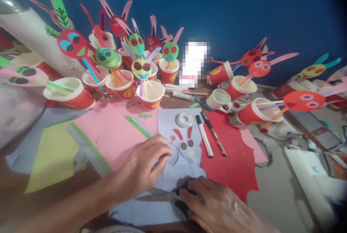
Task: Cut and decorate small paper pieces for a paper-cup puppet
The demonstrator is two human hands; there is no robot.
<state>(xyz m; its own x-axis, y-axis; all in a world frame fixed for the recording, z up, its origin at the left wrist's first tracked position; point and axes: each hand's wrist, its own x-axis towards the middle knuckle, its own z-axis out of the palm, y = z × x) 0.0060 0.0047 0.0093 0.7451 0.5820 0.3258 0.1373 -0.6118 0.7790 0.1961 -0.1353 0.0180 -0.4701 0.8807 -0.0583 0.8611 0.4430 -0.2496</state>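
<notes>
Nearest, the right hand (222,204) closed on the dark handles of the scissors (162,196), blades lying flat toward the left; the grip itself was blurred, so probably only fingers through the loops. The left hand (143,164) pressed spread fingers on the lilac paper (176,175), just beside the small cut face (187,148). Good cutting needed that sheet pinned flat, fingers off the blade line. Beyond lay a tape roll (185,119) and two markers (204,135).
</notes>
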